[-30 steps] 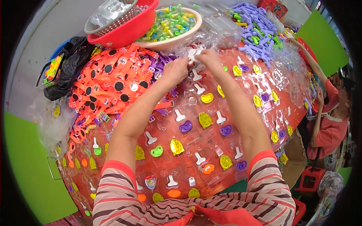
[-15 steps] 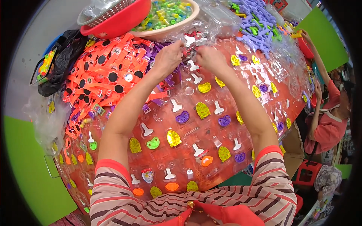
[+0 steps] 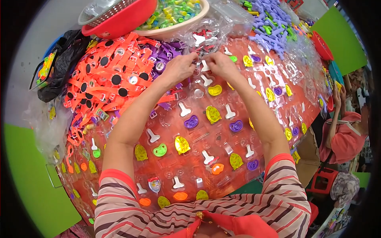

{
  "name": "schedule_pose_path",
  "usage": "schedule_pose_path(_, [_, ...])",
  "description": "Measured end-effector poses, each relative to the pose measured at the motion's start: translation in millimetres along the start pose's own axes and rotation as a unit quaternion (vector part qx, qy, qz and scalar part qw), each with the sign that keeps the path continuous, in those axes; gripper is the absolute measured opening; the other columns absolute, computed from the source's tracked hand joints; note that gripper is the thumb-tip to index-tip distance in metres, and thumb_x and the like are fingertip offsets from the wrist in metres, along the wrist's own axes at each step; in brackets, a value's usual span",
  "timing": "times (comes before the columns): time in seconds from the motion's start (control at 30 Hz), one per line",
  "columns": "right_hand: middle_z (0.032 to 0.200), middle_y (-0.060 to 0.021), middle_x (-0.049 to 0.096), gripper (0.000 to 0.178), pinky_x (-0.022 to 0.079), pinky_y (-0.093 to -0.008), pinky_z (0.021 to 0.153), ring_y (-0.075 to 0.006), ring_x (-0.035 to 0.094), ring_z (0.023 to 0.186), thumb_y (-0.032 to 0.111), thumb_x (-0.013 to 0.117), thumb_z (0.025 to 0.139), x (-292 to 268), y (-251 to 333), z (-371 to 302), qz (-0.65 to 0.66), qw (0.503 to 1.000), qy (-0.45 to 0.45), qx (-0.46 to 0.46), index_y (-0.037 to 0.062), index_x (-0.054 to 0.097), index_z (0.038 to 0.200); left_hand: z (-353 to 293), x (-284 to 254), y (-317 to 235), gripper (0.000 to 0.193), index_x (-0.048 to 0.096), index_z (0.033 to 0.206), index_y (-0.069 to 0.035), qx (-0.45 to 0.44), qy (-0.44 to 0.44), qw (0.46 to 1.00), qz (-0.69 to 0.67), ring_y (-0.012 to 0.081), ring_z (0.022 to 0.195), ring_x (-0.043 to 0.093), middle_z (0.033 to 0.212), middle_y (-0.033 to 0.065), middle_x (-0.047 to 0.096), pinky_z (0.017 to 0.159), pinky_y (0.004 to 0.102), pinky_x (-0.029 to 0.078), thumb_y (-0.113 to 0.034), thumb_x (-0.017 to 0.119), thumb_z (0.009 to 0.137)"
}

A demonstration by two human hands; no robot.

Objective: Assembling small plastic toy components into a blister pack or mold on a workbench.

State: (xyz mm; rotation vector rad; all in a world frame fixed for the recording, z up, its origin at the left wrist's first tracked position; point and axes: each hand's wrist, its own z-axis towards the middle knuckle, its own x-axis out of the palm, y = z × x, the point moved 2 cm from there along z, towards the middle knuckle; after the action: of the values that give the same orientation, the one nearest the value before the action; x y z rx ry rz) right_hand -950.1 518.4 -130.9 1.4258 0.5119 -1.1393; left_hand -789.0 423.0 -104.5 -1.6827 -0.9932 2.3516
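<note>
Both my hands are over the far middle of the red table, fingertips curled in and a short gap between them. My left hand (image 3: 182,66) is closed, thumb and fingers pinched together. My right hand (image 3: 222,65) is closed the same way; what either pinches is hidden. A white T-shaped plastic piece (image 3: 204,66) shows between them in a clear blister tray. Just beyond lies a small heap of dark red and white pieces (image 3: 203,39) on clear plastic. Nearer me, trays hold a yellow oval piece (image 3: 215,90), a purple pacifier (image 3: 191,121) and a green pacifier (image 3: 160,150).
Orange toy watches (image 3: 119,75) are piled at left beside purple ones (image 3: 164,51). Behind stand a red basket (image 3: 123,20) and a cream basin (image 3: 200,18) of small coloured tubes. Lilac toy parts (image 3: 272,27) lie far right. Another person (image 3: 345,135) works at the right edge.
My hands have drawn slightly toward me, uncovering more of the dark red and white heap. The other person's raised arm has come down from the red basket, and both their hands are together.
</note>
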Motion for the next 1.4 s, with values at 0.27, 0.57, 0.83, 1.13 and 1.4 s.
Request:
schedule_pose_path(0.27, [0.106, -0.0090, 0.055, 0.042, 0.044, -0.0404, 0.085, -0.0275, 0.054, 0.104, 0.007, 0.064, 0.071, -19.5, 10.4, -21.6, -0.190, 0.954, 0.028, -0.229, 0.0153, 0.060, 0.112, 3.8, 5.3, -10.0, 0.032, 0.062, 0.108, -0.013, -0.038, 0.058, 0.996, 0.053, 0.0366, 0.087, 0.064, 0.089, 0.0182, 0.066, 0.073, 0.0485, 0.050, -0.022, 0.053, 0.079])
schedule_pose_path(0.57, [0.101, -0.0079, 0.058, 0.029, 0.042, -0.0397, 0.081, -0.0250, 0.056, 0.102, 0.011, 0.062, 0.076, -13.4, 2.7, -16.4, -0.203, 0.953, 0.074, -0.213, 0.0122, 0.062, 0.105, 4.4, 13.9, 0.9, 0.031, 0.064, 0.107, -0.015, -0.024, 0.068, 0.995, 0.069, 0.0361, 0.087, 0.064, 0.090, 0.0174, 0.067, 0.075, 0.0471, 0.050, -0.023, 0.053, 0.080])
schedule_pose_path(0.83, [0.094, -0.0108, 0.058, 0.019, 0.042, -0.0415, 0.080, -0.0286, 0.058, 0.096, 0.007, 0.058, 0.077, -6.0, -6.4, -10.6, -0.145, 0.961, 0.059, -0.227, 0.0081, 0.062, 0.096, 4.2, 15.6, 0.2, 0.032, 0.064, 0.108, -0.016, -0.036, 0.088, 0.993, 0.069, 0.0353, 0.089, 0.063, 0.092, 0.0166, 0.066, 0.077, 0.0462, 0.049, -0.023, 0.051, 0.079])
schedule_pose_path(1.13, [0.094, -0.0098, 0.062, 0.025, 0.043, -0.0429, 0.081, -0.0273, 0.059, 0.096, 0.017, 0.059, 0.081, -4.7, -6.4, -17.5, -0.117, 0.969, 0.046, -0.210, 0.0090, 0.062, 0.104, 0.4, 16.5, -3.8, 0.033, 0.064, 0.108, -0.013, -0.022, 0.088, 0.993, 0.077, 0.0353, 0.088, 0.063, 0.092, 0.0165, 0.067, 0.077, 0.0459, 0.049, -0.025, 0.052, 0.080])
schedule_pose_path(1.4, [0.090, -0.0096, 0.064, 0.015, 0.048, -0.0383, 0.076, -0.0265, 0.062, 0.087, 0.010, 0.063, 0.078, -2.7, -23.8, -4.8, 0.015, 0.977, -0.006, -0.211, 0.0079, 0.066, 0.092, 4.0, 20.1, -6.9, 0.029, 0.066, 0.105, -0.013, -0.010, 0.056, 0.995, 0.083, 0.0354, 0.085, 0.065, 0.089, 0.0180, 0.067, 0.072, 0.0479, 0.050, -0.028, 0.052, 0.084])
